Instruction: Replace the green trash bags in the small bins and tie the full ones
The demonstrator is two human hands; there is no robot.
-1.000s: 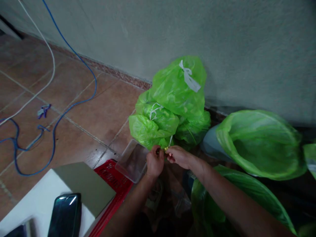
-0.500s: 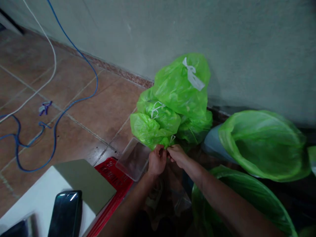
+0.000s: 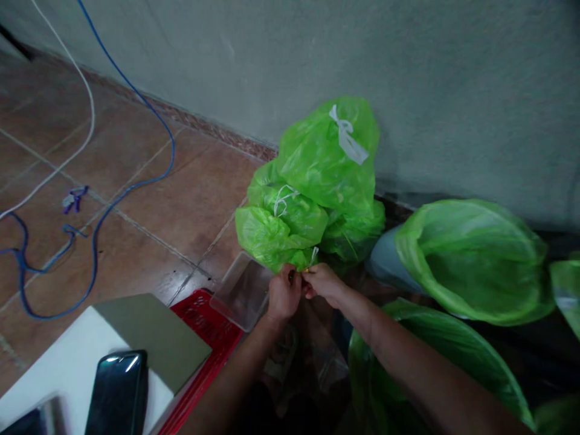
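Note:
Both my hands are close together at the near edge of a pile of green plastic bags. My left hand has its fingers curled in a pinch at the lower edge of a green plastic bag. Just beside it, my right hand pinches at the same edge, its fingertips almost meeting the left ones. A short white tie sticks up above my fingers. The exact bit between the fingertips is mostly hidden. Behind rests a larger green bag, tied with a white strip.
To the right stand a lined grey bin and, nearer, another green-lined bin. A clear plastic tub sits on a red crate at left. A phone lies on a white box. A blue cable crosses the tiled floor.
The view has shifted slightly, so most things appear a little further left. My hands stay together at the bag's edge, and the white tie by my fingers stands more upright.

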